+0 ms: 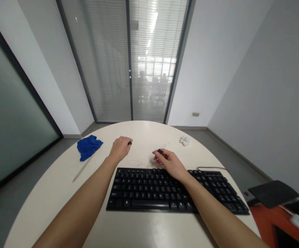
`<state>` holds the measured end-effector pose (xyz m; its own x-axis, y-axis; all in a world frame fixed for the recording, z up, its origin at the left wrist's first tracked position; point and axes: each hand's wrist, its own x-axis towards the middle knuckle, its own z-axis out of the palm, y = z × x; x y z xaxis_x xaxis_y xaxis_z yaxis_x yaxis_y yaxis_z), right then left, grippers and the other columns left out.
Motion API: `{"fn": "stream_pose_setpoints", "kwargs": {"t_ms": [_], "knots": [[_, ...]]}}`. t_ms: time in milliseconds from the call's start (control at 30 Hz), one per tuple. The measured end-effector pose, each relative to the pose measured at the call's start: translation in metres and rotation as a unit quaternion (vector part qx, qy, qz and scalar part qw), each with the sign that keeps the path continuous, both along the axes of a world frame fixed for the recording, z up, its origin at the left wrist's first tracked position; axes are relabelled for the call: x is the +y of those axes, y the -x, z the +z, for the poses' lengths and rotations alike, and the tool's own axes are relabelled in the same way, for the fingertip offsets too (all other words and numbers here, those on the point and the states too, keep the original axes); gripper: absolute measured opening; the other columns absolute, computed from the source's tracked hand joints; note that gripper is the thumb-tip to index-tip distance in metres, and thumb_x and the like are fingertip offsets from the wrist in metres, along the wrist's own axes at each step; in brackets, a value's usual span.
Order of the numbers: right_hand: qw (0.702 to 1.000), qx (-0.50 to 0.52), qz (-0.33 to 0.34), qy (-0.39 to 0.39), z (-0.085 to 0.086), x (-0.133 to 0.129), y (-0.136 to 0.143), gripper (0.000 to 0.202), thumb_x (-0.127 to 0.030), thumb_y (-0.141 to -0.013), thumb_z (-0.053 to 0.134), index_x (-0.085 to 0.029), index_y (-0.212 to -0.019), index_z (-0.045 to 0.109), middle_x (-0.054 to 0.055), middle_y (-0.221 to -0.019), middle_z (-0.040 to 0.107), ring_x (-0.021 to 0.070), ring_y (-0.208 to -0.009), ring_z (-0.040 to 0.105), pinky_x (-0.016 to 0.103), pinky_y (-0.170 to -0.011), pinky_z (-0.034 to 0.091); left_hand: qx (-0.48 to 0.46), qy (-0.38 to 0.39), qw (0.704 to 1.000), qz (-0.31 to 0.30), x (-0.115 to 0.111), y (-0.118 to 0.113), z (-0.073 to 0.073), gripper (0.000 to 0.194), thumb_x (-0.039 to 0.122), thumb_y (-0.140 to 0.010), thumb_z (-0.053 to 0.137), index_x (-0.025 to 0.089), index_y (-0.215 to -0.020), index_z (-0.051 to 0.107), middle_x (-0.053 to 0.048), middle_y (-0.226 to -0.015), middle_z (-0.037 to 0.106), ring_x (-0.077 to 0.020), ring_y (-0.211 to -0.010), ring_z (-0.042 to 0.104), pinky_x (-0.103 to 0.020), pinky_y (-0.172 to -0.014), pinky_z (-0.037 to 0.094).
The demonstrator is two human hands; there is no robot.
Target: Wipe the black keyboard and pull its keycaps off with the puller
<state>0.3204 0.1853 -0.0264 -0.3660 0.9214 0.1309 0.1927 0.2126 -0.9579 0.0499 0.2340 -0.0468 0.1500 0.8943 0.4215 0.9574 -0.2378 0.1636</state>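
White walls [232,51], grey floor [232,162]; dark-framed glass [106,86] with blinds [151,44]; pale rounded table [48,196].

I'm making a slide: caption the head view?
Right hand pinching a small black piece by a black keyboard, blue cloth at left.

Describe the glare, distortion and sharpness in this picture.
Head view: bright streaks show on or through the glass partition; soft glare lies on the near part of the table; the walls lean, suggesting wide-lens distortion; the keyboard looks fairly clear, but the small black piece in the right hand shows little detail.
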Motion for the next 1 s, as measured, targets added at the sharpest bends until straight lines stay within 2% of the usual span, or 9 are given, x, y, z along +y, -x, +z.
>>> {"fn": "stream_pose_setpoints", "kwargs": {"t_ms": [133,267,333,433,567,667,833,1000], "knots": [[0.999,-0.037,0.006,-0.039,0.012,-0.004,-0.004,0.042,-0.055,-0.090,0.057,-0.015,-0.098,0.069,0.007,-0.086,0.073,0.0191,-0.078,0.068,0.031,-0.074,0.052,-0.009,-0.002,1.000,-0.007,-0.004,-0.005,0.006,0.031,0.018,-0.085,0.056,0.022,-0.114,0.067,-0.008,-0.120,0.068,-0.0280,-0.115,0.055,-0.042,-0.100,0.044],[0.990,-0.101,0.037,-0.088,0.028,-0.013,-0.008,0.038,-0.051,-0.094,0.053,-0.017,-0.084,0.069,0.005,-0.080,0.073,0.0194,-0.076,0.065,0.031,-0.074,0.048,-0.061,-0.006,0.997,-0.038,-0.009,-0.016,0.021,0.029,0.020,-0.085,0.059,0.020,-0.113,0.066,-0.008,-0.119,0.067,-0.0270,-0.112,0.057,-0.040,-0.099,0.044],[0.986,-0.119,0.065,-0.097,0.033,-0.016,-0.010,0.038,-0.049,-0.095,0.052,-0.018,-0.081,0.068,0.004,-0.079,0.073,0.0192,-0.075,0.064,0.030,-0.072,0.047,-0.108,0.049,0.989,-0.089,-0.013,-0.023,0.031,0.026,0.022,-0.084,0.060,0.019,-0.110,0.067,-0.007,-0.113,0.069,-0.0233,-0.101,0.062,-0.036,-0.093,0.047],[0.982,-0.130,0.090,-0.107,0.036,-0.019,-0.013,0.036,-0.047,-0.095,0.052,-0.019,-0.082,0.069,0.003,-0.080,0.072,0.0190,-0.074,0.062,0.029,-0.070,0.046,-0.164,0.177,0.950,-0.200,-0.027,-0.035,0.044,0.025,0.027,-0.084,0.062,0.018,-0.106,0.069,-0.006,-0.104,0.072,-0.0188,-0.087,0.065,-0.030,-0.080,0.050],[0.977,-0.144,0.100,-0.124,0.035,-0.020,-0.015,0.033,-0.045,-0.095,0.053,-0.019,-0.085,0.071,0.002,-0.080,0.072,0.0195,-0.075,0.063,0.029,-0.071,0.046,-0.151,0.314,0.897,-0.272,-0.051,-0.046,0.054,0.032,0.035,-0.081,0.068,0.017,-0.107,0.070,-0.006,-0.098,0.073,-0.0187,-0.084,0.065,-0.027,-0.075,0.050],[0.973,-0.149,0.120,-0.129,0.034,-0.021,-0.014,0.031,-0.042,-0.096,0.052,-0.019,-0.089,0.072,0.002,-0.083,0.073,0.0196,-0.076,0.063,0.030,-0.072,0.047,-0.127,0.349,0.884,-0.283,-0.063,-0.051,0.056,0.035,0.037,-0.079,0.070,0.018,-0.107,0.070,-0.006,-0.100,0.073,-0.0190,-0.086,0.066,-0.027,-0.075,0.049],[0.969,-0.146,0.134,-0.145,0.033,-0.022,-0.014,0.028,-0.043,-0.093,0.056,-0.021,-0.089,0.073,0.003,-0.082,0.074,0.0205,-0.075,0.063,0.030,-0.071,0.048,-0.107,0.336,0.893,-0.278,-0.069,-0.057,0.056,0.031,0.039,-0.080,0.069,0.018,-0.102,0.070,-0.004,-0.092,0.073,-0.0192,-0.082,0.066,-0.026,-0.071,0.047],[0.964,-0.180,0.111,-0.163,0.030,-0.019,-0.018,0.031,-0.043,-0.094,0.055,-0.021,-0.084,0.073,0.003,-0.078,0.073,0.0196,-0.071,0.062,0.029,-0.069,0.046,-0.124,0.330,0.897,-0.266,-0.069,-0.063,0.050,0.032,0.042,-0.081,0.068,0.019,-0.102,0.071,-0.004,-0.093,0.074,-0.0195,-0.082,0.067,-0.026,-0.069,0.047]]}}
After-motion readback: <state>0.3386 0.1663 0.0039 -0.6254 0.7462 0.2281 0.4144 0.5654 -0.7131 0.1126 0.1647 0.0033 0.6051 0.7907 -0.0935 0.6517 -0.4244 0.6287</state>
